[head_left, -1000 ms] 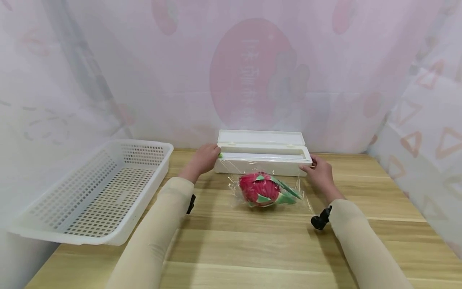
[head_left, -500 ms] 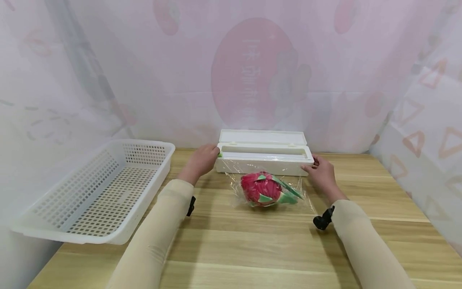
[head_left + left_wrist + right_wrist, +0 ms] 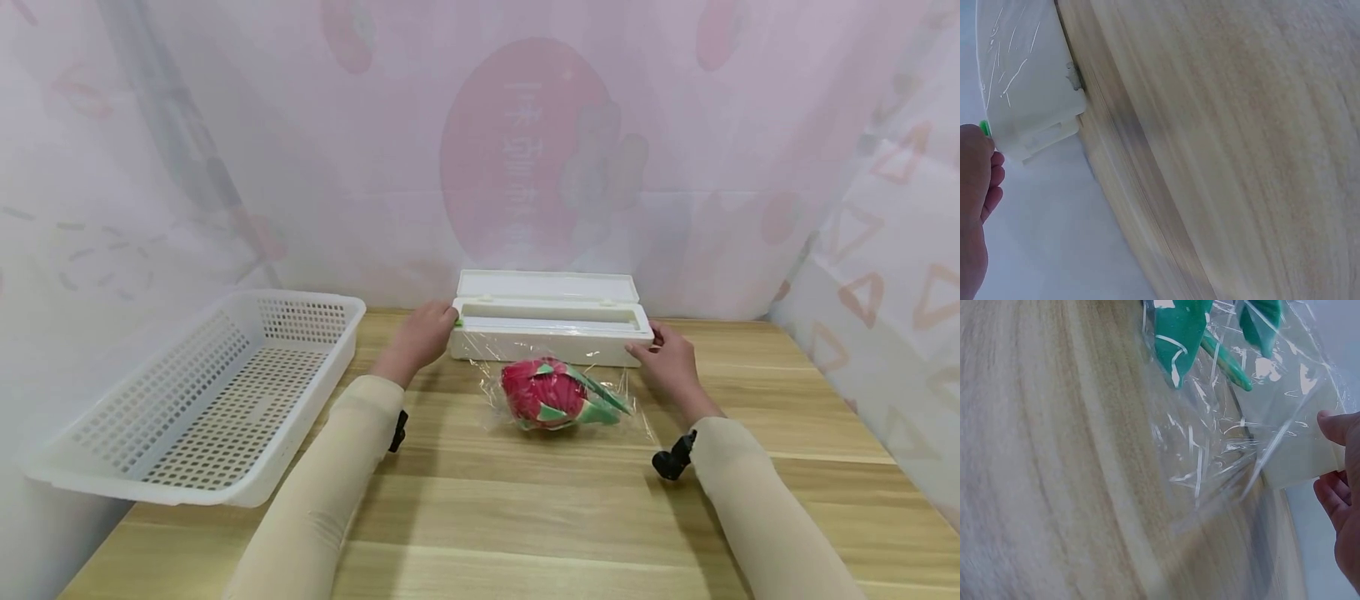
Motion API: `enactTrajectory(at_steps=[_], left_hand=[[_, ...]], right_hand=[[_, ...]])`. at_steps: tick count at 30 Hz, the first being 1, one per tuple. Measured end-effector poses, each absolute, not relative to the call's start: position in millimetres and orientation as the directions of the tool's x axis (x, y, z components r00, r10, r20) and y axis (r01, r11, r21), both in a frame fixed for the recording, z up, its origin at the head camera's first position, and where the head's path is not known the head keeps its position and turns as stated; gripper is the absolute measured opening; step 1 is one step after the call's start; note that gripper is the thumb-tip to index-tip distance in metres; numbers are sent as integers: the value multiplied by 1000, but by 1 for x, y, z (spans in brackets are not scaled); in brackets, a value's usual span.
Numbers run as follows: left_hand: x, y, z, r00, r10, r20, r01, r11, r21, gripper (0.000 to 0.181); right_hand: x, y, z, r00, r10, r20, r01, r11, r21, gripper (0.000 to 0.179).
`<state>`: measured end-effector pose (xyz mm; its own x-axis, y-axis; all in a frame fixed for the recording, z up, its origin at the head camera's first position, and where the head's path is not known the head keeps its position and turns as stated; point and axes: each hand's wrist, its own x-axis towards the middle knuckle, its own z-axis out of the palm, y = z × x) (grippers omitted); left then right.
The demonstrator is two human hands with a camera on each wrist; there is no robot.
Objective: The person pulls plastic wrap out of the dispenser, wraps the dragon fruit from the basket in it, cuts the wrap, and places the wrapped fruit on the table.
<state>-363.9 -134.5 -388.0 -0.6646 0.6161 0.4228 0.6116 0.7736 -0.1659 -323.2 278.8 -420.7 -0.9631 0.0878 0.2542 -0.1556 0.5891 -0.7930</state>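
Note:
A long white cling film dispenser (image 3: 465, 346) stands at the back with its lid (image 3: 547, 287) raised. My left hand (image 3: 422, 337) is at its left end, fingers curled, pinching the small green slider (image 3: 985, 127) of the cutter. The right hand (image 3: 669, 360) grips the dispenser's right end, thumb (image 3: 1335, 427) on the front and fingers behind. Clear cling film (image 3: 1191, 456) runs from the dispenser's front down over a red dragon fruit (image 3: 543, 392) with green scales, which lies on the table just in front.
A white perforated plastic basket (image 3: 247, 483) stands on the left of the wooden table (image 3: 510, 517). A pale printed curtain (image 3: 375, 192) hangs right behind the dispenser and along both sides.
Both hands keep their places at the dispenser's ends. The whole head view shifts slightly; the dragon fruit, film and basket stay where they were.

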Motion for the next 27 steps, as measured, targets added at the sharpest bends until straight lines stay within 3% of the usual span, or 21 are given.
enactTrajectory(at_steps=[27], left_hand=[[-366,-135,-393,-624,616,481,615,767,-183,12]], right_hand=[[-324,280,-422,-960,55,273,-176,639,-749,60]])
